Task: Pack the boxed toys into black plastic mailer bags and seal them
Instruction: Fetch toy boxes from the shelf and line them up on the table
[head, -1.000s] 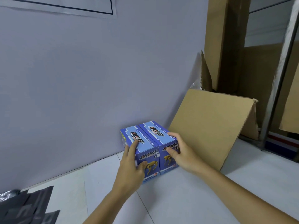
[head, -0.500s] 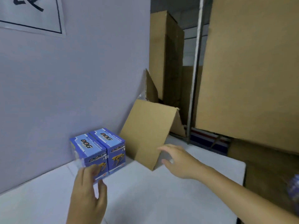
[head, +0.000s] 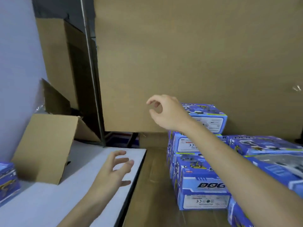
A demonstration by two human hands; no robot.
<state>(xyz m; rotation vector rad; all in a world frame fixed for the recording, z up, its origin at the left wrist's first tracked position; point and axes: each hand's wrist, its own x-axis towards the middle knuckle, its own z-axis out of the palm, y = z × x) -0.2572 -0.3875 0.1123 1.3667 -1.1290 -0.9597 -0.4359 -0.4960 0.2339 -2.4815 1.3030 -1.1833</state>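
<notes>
We're mid-reach for more stock. Right hand is up in the air in front of the stack of boxed toys, fingers loosely curled with thumb and forefinger near each other, holding nothing. Left hand hovers over the white table near its right edge, fingers spread wide, also empty.

Stock sits right of the table, down in a big brown carton. The top box lies just behind the right wrist, well apart from the table. A front box is lower in the pile, with more blue boxes to the right. Two boxes already sit at the table's left edge, cut off by the frame. No black bags in view.

How we'd do it well: take the top box first, since pulling a lower one likely tips the pile. Span it across the short sides with thumb opposite fingers, and lift straight up before swinging left. The left hand is free to receive or steady it at the table edge.

Orientation: the top box lies flat, long axis roughly left-right across the view, label panel facing us. The front box shows its "DOG" face tilted up toward us, with the printed label panel below it; its long axis also runs left-right. For bagging, we'd likely want a short end leading into the bag mouth.
</notes>
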